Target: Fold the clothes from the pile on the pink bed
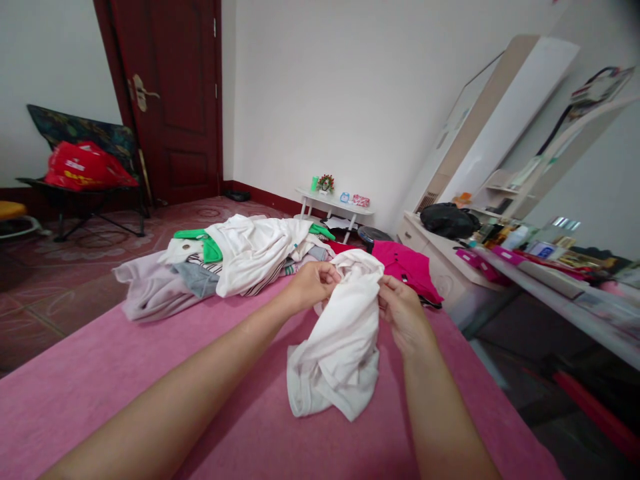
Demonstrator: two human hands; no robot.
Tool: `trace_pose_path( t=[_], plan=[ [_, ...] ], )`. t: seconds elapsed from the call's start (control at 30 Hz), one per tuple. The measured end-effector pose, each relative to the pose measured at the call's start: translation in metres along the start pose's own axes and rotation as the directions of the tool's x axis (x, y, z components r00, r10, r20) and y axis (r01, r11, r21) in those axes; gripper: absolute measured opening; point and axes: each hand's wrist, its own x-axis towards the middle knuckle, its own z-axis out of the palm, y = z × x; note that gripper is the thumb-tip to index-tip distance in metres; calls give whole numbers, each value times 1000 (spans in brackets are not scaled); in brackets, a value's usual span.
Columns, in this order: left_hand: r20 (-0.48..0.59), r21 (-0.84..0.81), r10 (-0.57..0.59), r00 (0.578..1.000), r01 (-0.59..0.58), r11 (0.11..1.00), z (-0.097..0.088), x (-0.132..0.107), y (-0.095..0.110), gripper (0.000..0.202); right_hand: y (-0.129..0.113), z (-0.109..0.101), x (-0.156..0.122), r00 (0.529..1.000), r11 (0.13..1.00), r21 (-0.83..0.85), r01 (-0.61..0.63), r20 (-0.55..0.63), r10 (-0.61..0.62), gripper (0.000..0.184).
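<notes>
A white cloth garment (345, 333) hangs bunched between my hands over the pink bed cover (210, 373), its lower end touching or just above the cover. My left hand (314, 285) pinches its upper left edge, fingers closed. On the upper right edge, my right hand (400, 310) grips the fabric between thumb and fingers. The garment's exact kind is hard to make out in its folds. Beyond my left hand lies a loose heap of clothes (260, 243) in white, green, grey and stripes. A bright pink folded garment (405, 267) rests past my right hand.
At the right stand a white dresser (435, 250) with a black bag (449, 220) and a cluttered table (555, 287). A small white table (335, 201) is by the far wall. A folding chair (83, 130) holds a red bag (87, 165) near the brown door (173, 100).
</notes>
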Motion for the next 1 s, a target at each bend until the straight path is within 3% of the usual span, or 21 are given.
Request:
trace_pose_path(
  t=[0.1,0.17,0.27,0.37,0.53,0.6,0.67,0.73,0.8,0.87,0.93,1.0],
  plan=[
    [-137,0,-15,990,15,1000,-3,-1,9,29,0,-5,1,990,990,-128,66,-117,-81,34],
    [-186,8,-6,983,7,1000,-2,-2,15,31,1,0,-2,976,968,-188,164,-115,-187,37],
    [-103,-9,19,995,-20,1000,4,-5,16,29,5,16,-11,972,934,-267,236,47,-232,39],
    [21,-130,-13,1000,16,991,11,-7,10,31,11,30,-20,964,933,-280,226,201,-173,33],
    [66,-176,-135,989,145,974,8,-7,7,33,19,24,-16,928,963,-224,149,368,-58,31],
    [27,-80,-181,983,183,980,1,-4,7,32,18,14,-9,943,951,-278,137,330,-39,18],
    [-44,149,-139,989,144,978,-8,-2,4,35,13,5,-4,980,960,-251,121,185,-75,14],
    [-71,451,3,997,29,892,-16,0,-4,49,2,-2,-1,991,988,-84,129,37,-127,14],
    [-14,660,92,996,-60,749,-20,0,-15,68,-12,-6,-2,988,982,110,152,-23,-151,13],
    [28,737,28,999,-40,675,-21,-1,-29,70,-27,-8,-6,986,959,232,164,-21,-163,13],
    [8,755,-105,994,63,653,-22,-1,-41,56,-40,-10,-12,985,940,301,162,7,-172,12],
    [-60,759,-168,984,154,632,-27,-1,-48,37,-51,-14,-15,984,919,359,161,11,-176,13]
  ],
)
